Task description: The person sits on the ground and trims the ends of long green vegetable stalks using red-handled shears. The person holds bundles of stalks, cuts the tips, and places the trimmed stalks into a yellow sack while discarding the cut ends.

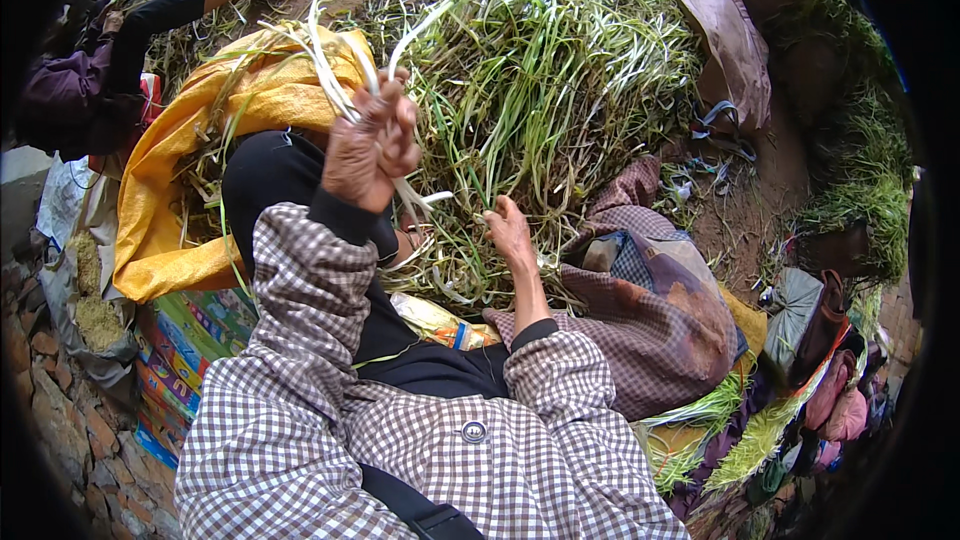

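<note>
Several pale plant stalks with white stems (321,64) stick up from my left hand (373,139), which is closed around them and raised above my bent knee. My right hand (510,229) is lower, at the near edge of a big heap of green leafy stalks (517,90). Its thumb and fingers are together at a thin green stalk (477,184); whether they pinch it is unclear. More pale stalks point down out of the underside of my left fist.
A yellow woven sack (165,187) curves around my left knee. Checked cloth (652,330) lies bunched beside my right arm. Another person's dark sleeve (161,15) reaches in at the upper left. A brown sheet (720,30) lies beyond the heap, and several bundles are at far right.
</note>
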The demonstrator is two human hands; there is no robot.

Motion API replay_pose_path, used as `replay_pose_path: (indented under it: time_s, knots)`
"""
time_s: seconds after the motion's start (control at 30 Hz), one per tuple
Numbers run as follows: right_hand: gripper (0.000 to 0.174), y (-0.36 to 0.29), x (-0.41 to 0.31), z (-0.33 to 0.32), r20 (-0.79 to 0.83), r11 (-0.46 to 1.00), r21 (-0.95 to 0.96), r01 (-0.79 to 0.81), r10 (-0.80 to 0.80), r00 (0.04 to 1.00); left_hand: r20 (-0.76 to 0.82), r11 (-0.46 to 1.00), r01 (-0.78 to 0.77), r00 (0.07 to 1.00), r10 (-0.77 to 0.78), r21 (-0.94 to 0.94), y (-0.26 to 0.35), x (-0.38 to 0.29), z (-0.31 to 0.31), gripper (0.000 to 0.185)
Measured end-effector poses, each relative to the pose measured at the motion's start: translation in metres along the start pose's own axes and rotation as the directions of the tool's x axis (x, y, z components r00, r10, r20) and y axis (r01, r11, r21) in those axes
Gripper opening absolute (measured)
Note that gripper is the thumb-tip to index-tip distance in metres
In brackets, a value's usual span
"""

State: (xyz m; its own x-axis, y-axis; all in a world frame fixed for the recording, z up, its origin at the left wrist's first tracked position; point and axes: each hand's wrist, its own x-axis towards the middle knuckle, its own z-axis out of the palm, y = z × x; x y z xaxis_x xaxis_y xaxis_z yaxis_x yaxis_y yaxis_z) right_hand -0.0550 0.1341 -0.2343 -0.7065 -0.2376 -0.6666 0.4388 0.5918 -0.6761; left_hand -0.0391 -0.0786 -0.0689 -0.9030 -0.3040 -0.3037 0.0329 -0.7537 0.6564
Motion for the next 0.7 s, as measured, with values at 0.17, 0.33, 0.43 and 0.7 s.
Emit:
replay_pose_path:
  time_s: [0.17, 0.33, 0.43, 0.7]
  knots:
    - [0.025, 0.007, -0.006, 0.003, 0.093, 0.986, 0.145, 0.079, -0.093, 0.991, -0.134, 0.924, 0.374, 0.923, -0.361, 0.084, -0.065, 0.007, -0.02, 0.014]
    - [0.018, -0.014, -0.042, -0.009, 0.06, 0.941, 0.264, 0.212, -0.235, 0.97, -0.312, 0.824, 0.49, 0.86, -0.404, 0.283, -0.108, 0.016, -0.033, 0.009]
    - [0.019, -0.022, -0.059, -0.012, 0.039, 0.936, 0.181, 0.302, -0.313, 0.949, -0.349, 0.718, 0.569, 0.82, -0.454, 0.401, -0.118, 0.014, -0.037, 0.017]
    - [0.02, -0.001, -0.057, -0.003, 0.019, 0.875, 0.208, 0.437, -0.451, 0.892, -0.32, 0.767, 0.383, 0.916, -0.243, 0.515, -0.116, 0.007, -0.047, 0.018]
